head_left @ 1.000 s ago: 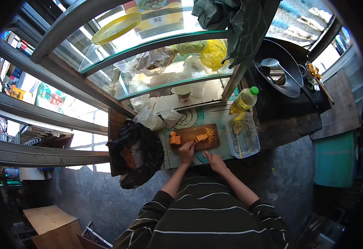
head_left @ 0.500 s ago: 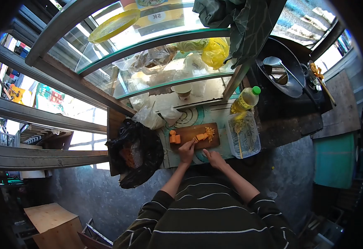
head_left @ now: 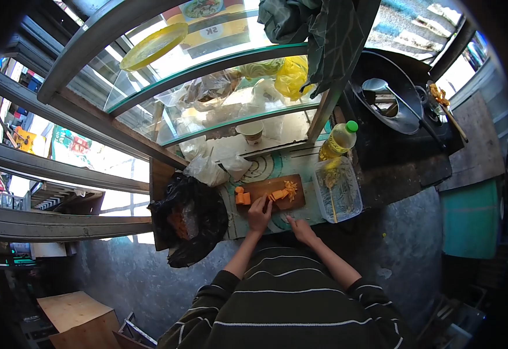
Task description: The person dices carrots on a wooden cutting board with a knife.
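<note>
Left hand (head_left: 258, 213) fingers curled onto carrot (head_left: 279, 193) on board (head_left: 261, 188), right hand (head_left: 301, 229) at worktop (head_left: 292, 166) edge — grip unclear, carrot chunks (head_left: 242, 196) at board's left end, tub (head_left: 337, 189), oil bottle (head_left: 336, 141) beyond

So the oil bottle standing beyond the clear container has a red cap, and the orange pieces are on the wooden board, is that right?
Not quite: in the head view the oil bottle has a green cap. It does stand beyond the clear container, and the orange pieces are on the wooden board.

My right hand (head_left: 301, 230) looks too small to show a knife; the counter's near edge hides behind my arms.
</note>
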Demonstrator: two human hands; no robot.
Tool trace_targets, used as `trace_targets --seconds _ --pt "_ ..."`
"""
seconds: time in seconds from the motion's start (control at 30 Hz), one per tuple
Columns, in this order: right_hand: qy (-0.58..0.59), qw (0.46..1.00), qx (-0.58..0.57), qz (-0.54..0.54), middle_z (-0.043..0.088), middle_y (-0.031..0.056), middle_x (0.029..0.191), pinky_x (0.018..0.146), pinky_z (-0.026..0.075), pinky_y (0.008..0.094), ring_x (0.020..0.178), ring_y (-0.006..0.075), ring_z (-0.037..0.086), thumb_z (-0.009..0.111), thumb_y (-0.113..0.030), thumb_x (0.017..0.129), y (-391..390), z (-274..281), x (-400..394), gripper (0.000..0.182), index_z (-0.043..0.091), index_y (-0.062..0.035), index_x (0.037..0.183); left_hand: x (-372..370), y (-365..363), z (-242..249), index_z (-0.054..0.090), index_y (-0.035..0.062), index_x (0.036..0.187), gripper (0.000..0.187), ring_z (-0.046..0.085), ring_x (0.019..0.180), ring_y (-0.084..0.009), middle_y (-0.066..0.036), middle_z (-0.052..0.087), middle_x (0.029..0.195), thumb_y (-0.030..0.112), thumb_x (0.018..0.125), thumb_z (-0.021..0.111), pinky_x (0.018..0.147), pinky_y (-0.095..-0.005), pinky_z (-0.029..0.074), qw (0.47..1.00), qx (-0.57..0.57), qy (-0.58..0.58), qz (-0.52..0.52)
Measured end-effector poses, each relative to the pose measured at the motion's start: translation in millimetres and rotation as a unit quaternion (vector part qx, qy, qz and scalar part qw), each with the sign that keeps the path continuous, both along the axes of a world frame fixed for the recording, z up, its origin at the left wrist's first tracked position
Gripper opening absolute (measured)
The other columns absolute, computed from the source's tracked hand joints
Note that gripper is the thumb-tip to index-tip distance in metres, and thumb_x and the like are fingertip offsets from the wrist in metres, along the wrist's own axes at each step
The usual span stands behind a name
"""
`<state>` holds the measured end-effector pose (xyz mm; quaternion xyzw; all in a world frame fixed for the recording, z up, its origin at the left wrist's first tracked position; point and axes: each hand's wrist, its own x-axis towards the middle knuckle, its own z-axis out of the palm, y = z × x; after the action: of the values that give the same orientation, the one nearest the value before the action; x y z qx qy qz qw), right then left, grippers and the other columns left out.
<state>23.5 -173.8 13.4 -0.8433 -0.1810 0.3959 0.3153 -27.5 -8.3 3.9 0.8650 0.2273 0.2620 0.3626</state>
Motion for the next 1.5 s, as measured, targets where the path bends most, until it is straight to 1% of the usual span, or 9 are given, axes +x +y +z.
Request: trace_targets --seconds 0.17,0.5,0.6,0.67,0.77,0.97,1.2,1.4,1.5 --pt "0.01 0.999 -0.035 -0.012 0.055 0.021 0.06 0.064 0.042 0.0418 0.066 0.0358 0.057 0.029 -0.054 0.088 -14.8 3.9 -3.6 0.071 0.056 0.0071 0.064 4.6 3.8 20.4 0.059 0.0013 0.103 0.034 0.059 0.077 -0.0283 -0.013 0.06 0.088 0.02 0.075 0.064 0.069 -0.0342 0.048 0.993 0.098 0.02 -0.057" --pt "0.04 0.997 -0.061 -0.028 0.056 0.0126 0.06 0.06 0.042 0.0354 0.059 0.023 0.056 0.036 -0.049 0.088 -47.3 34.4 -0.7 0.061 0.056 0.0045 0.067 13.2 34.5 19.8 0.059 -0.0014 0.099 0.031 0.057 0.083 -0.0262 -0.013 0.06 0.085 0.018 0.074 0.063 0.067 -0.0335 0.048 0.99 0.062 0.076 -0.104" --pt "0.048 0.996 -0.059 -0.04 0.055 0.0123 0.059 0.059 0.042 0.0339 0.058 0.0208 0.055 0.037 -0.049 0.088 -47.3 38.6 -2.4 0.06 0.056 0.0041 0.067 19.0 53.4 39.1 0.06 -0.0016 0.092 0.025 0.057 0.082 -0.0244 -0.012 0.061 0.081 0.014 0.072 0.063 0.067 -0.0323 0.047 0.979 0.173 0.054 -0.097" --pt "0.046 0.997 -0.045 -0.043 0.055 0.0121 0.059 0.059 0.042 0.034 0.058 0.0209 0.054 0.037 -0.048 0.088 -45.4 38.1 -4.5 0.06 0.055 0.0042 0.066 26.1 64.3 39.7 0.062 0.0038 0.088 0.023 0.056 0.08 -0.0249 -0.009 0.06 0.079 0.013 0.067 0.065 0.069 -0.0337 0.046 0.921 0.297 0.226 -0.111" --pt "0.038 0.998 -0.026 -0.04 0.055 0.0117 0.059 0.059 0.042 0.0338 0.057 0.0207 0.054 0.037 -0.048 0.088 -39.2 43.9 -6.9 0.06 0.055 0.0042 0.066 40.5 73.7 27.2 0.065 0.0064 0.081 0.018 0.056 0.082 -0.022 -0.007 0.061 0.076 0.016 0.067 0.063 0.076 -0.038 0.043 0.852 0.391 0.3 -0.176" --pt "0.032 0.997 -0.021 -0.06 0.055 0.0116 0.059 0.059 0.042 0.0333 0.058 0.0204 0.054 0.037 -0.048 0.088 -46.3 40.8 -9.0 0.059 0.055 0.0042 0.066 55.1 57.0 60.7 0.066 0.0104 0.082 0.028 0.054 0.089 -0.0212 -0.004 0.061 0.083 0.029 0.061 0.07 0.085 -0.0463 0.034 0.859 0.356 0.319 -0.186" --pt "0.033 0.995 -0.013 -0.097 0.054 0.0106 0.057 0.059 0.042 0.0334 0.057 0.0201 0.054 0.037 -0.048 0.088 -58.5 35.5 -11.3 0.059 0.055 0.0031 0.064 54.1 26.6 22.3 0.062 0.0111 0.088 0.033 0.053 0.091 -0.0198 -0.003 0.06 0.084 0.028 0.061 0.071 0.085 -0.0476 0.033 0.893 0.299 0.194 -0.275" --pt "0.058 0.993 -0.033 -0.094 0.06 0.018 0.069 0.067 0.044 0.0376 0.071 0.0307 0.06 0.038 -0.05 0.086 -57.6 44.2 -10.9 0.059 0.059 0.0043 0.073 39.1 55.3 25.0 0.063 0.0162 0.092 0.032 0.053 0.091 -0.0193 -0.002 0.059 0.087 0.027 0.062 0.07 0.088 -0.0478 0.03 0.921 0.295 0.191 -0.17" --pt "0.071 0.992 -0.027 -0.097 0.06 0.0176 0.068 0.065 0.044 0.0372 0.069 0.0296 0.06 0.038 -0.05 0.086 -56.6 45.0 -12.3 0.059 0.059 0.0042 0.073 35.7 63.6 44.1 0.062 0.0131 0.09 0.034 0.051 0.092 -0.019 -0.003 0.058 0.091 0.03 0.062 0.071 0.087 -0.0501 0.029 0.895 0.307 0.296 -0.132"
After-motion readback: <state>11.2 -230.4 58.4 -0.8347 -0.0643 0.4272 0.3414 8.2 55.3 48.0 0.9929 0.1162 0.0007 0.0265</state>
